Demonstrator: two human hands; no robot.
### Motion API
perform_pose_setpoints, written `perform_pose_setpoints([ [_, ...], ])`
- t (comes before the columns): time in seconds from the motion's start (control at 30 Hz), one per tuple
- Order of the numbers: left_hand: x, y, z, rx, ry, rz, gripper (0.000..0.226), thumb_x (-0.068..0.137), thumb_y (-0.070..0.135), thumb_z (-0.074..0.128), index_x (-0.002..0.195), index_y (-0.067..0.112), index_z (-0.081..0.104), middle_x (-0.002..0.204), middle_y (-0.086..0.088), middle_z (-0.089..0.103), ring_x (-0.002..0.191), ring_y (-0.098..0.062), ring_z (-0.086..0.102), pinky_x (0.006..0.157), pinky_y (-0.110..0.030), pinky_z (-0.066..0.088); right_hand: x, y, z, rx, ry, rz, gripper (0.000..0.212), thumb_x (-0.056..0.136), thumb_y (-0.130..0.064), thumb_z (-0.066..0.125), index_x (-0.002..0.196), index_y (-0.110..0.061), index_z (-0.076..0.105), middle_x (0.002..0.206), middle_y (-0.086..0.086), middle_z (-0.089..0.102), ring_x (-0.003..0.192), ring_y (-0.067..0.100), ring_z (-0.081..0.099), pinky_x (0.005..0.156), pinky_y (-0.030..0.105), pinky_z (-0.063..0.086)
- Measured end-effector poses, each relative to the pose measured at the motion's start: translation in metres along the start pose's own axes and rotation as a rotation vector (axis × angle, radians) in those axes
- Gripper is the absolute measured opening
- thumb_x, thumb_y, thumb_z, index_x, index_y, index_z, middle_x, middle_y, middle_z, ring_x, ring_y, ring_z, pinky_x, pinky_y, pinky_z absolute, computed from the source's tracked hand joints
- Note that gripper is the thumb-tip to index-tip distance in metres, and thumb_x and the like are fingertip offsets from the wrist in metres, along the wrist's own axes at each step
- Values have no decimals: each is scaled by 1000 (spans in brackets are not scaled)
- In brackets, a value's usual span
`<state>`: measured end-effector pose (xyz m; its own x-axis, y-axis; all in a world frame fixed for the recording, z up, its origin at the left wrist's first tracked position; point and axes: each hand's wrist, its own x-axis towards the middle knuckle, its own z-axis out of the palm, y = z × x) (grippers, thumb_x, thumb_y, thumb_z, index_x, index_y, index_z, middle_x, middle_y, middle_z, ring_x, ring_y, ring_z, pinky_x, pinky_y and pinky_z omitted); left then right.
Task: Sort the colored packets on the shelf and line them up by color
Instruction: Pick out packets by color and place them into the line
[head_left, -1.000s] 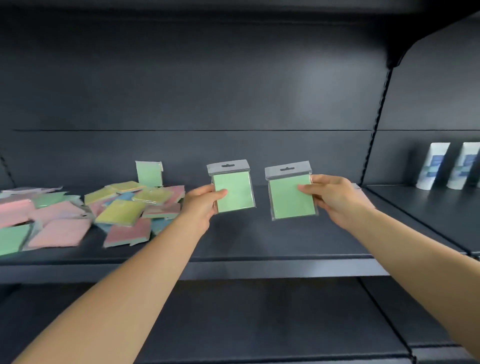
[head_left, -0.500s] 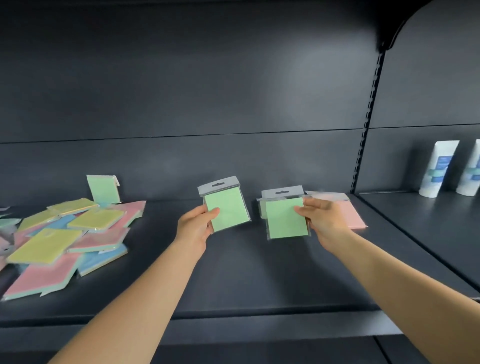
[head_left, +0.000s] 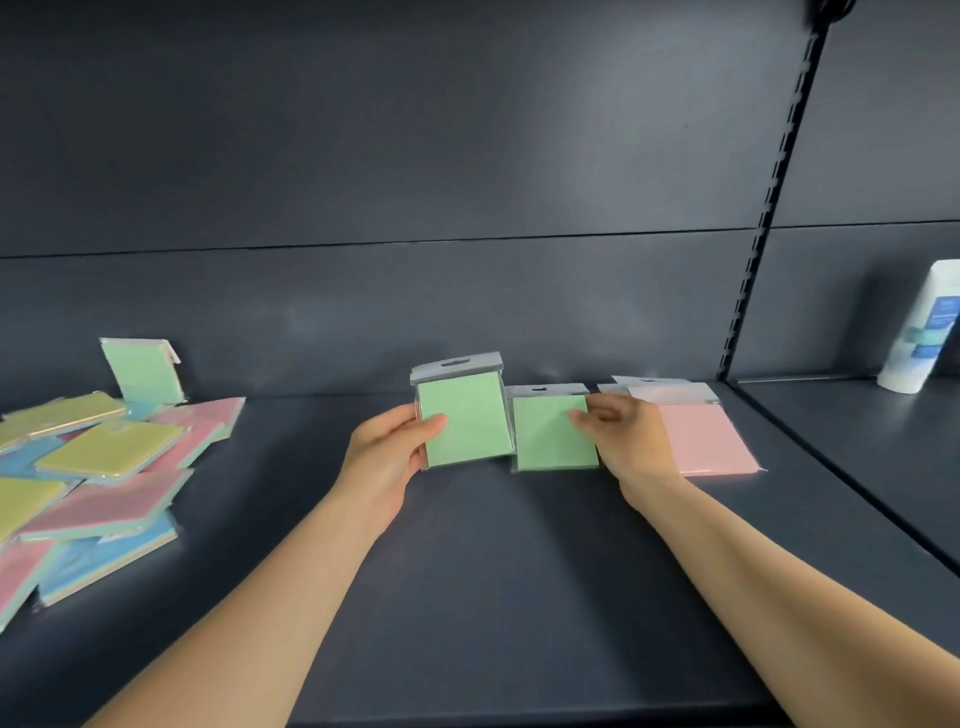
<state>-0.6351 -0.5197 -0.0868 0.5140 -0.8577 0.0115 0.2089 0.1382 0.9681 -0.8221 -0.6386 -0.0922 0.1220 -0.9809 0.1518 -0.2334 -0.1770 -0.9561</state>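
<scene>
The right hand (head_left: 631, 441) pins a flat green plastic-wrapped packet (head_left: 553, 434) on the dark shelf (head_left: 493, 571), fingers resting on its right edge. At its 9 o'clock, touching or nearly so, the left hand (head_left: 387, 457) pinches a second green packet (head_left: 465, 415), tilted upright. Pink packets (head_left: 701, 436) lie at 3 o'clock; the mixed pile (head_left: 93, 467) sits far toward 9.

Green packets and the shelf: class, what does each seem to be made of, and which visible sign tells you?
Green packets, one in the left hand and one under the right hand: probably matte paper pads inside clear glossy plastic sleeves, judging by the shiny edges and grey hang-tab headers. Shelf: likely painted metal with a smooth dark satin finish, given its soft sheen and slotted upright.
</scene>
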Motion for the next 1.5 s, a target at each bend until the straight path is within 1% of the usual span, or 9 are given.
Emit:
perform_pose_setpoints([
  [0.17, -5, -5, 21, 15, -4, -3, 23, 86, 0, 62, 107, 7, 67, 100, -8, 73, 89, -19, 71, 72, -27, 56, -2, -9, -6, -67, 45, -90, 40, 86, -29, 67, 119, -7, 63, 101, 2, 68, 95, 13, 59, 85, 22, 42],
  [0.27, -8, -9, 34, 49, -11, 1, 24, 85, 0, 63, 108, 5, 66, 102, -10, 72, 92, -23, 70, 76, -31, 57, -9, -20, -6, 60, -42, -96, 13, 83, -35, 68, 84, -23, 71, 89, -8, 72, 90, 14, 67, 87, 30, 52],
  [0.5, -11, -12, 53, 160, -50, 11, 16, 84, 1, 65, 98, 8, 70, 96, -8, 73, 89, -22, 71, 81, -33, 57, -15, -25, -19, 167, -202, -46, 10, 78, -6, 74, 82, -14, 69, 80, 0, 71, 67, 6, 65, 64, 12, 52],
  [0.83, -12, -17, 58, 594, -68, 113, 13, 81, 15, 69, 73, 26, 71, 84, 2, 73, 83, -17, 68, 77, -30, 51, -7, -18, -36, -14, -238, 105, 9, 72, 3, 74, 73, 7, 66, 76, 11, 62, 74, 19, 58, 91, 41, 54],
  [1.0, -12, -17, 63, 679, -12, 120, 13, 76, 18, 75, 72, 21, 64, 76, 4, 63, 74, -12, 58, 71, -25, 49, -9, -9, -31, -217, -167, 29, 12, 70, -11, 77, 71, 0, 71, 60, 4, 60, 61, 16, 53, 75, 31, 49],
  [1.1, -9, -13, 60, 749, -17, 69, 20, 76, 26, 75, 74, 23, 56, 86, -2, 58, 82, -18, 54, 76, -25, 42, -19, -17, -32, -375, -108, -65, 19, 72, -18, 78, 85, -6, 72, 75, 6, 68, 75, 21, 60, 74, 29, 47],
  [1.2, -7, 7, 40, 889, -11, 54, 43, 79, 41, 71, 113, 15, 62, 116, -2, 61, 106, -19, 58, 84, -24, 42, -31, -40, -31, -588, -64, -231, 37, 79, -23, 73, 110, -5, 63, 99, 9, 70, 97, 27, 62, 80, 31, 46],
  [1.37, -28, 74, -40, 1320, -85, 206, 56, 84, 45, 64, 130, 15, 52, 131, -2, 48, 123, -20, 46, 97, -30, 39, -60, -94, 7, -954, -270, -529, 62, 84, -43, 64, 135, -14, 43, 132, 8, 51, 124, 29, 44, 97, 32, 38],
  [1.5, -57, 128, -131, 1658, -61, 232, 53, 85, 42, 61, 129, 14, 52, 128, -6, 45, 125, -26, 40, 102, -35, 37, -108, -142, 72, -1039, -423, -635, 65, 85, -50, 60, 137, -15, 42, 136, 8, 45, 131, 28, 33, 106, 34, 33],
])
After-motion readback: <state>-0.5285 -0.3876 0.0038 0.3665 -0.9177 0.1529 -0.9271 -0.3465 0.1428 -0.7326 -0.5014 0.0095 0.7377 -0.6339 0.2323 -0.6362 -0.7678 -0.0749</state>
